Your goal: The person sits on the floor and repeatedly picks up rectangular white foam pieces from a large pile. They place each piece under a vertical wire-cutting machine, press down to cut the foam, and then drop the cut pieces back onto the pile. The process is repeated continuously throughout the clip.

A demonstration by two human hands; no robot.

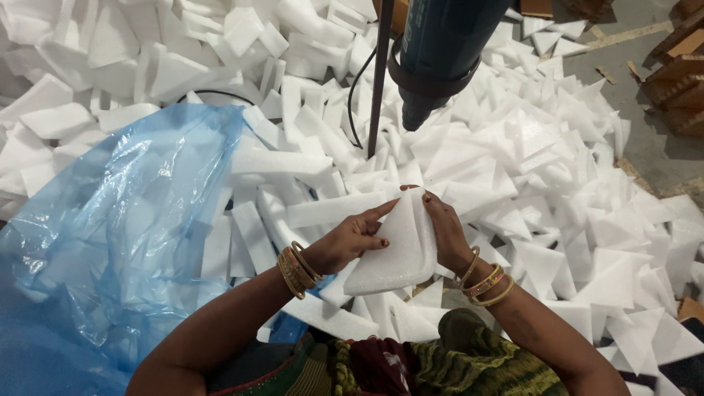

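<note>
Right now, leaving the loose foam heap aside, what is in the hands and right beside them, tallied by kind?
Folded white foam piece, held between left hand and right hand: 1
Blue plastic bag: 1
Dark hanging heat tool: 1
Metal rod: 1
Total: 4

Foam offcuts, a blue bag and a mounted tool around us

We see a deep heap of white foam pieces [557, 183] spreading across the middle and right, mostly triangles on the right and longer strips [334, 209] nearer the centre. To our left lies a large, crumpled, translucent blue plastic bag [110, 242], partly covering the foam. At the far centre a dark teal tool body [440, 51] hangs nozzle-down beside a thin upright metal rod [380, 81], with a black cable [353, 95] trailing into the pile. At the far right we see bare grey floor [631, 66] and brown wooden pieces [678, 81].
</note>
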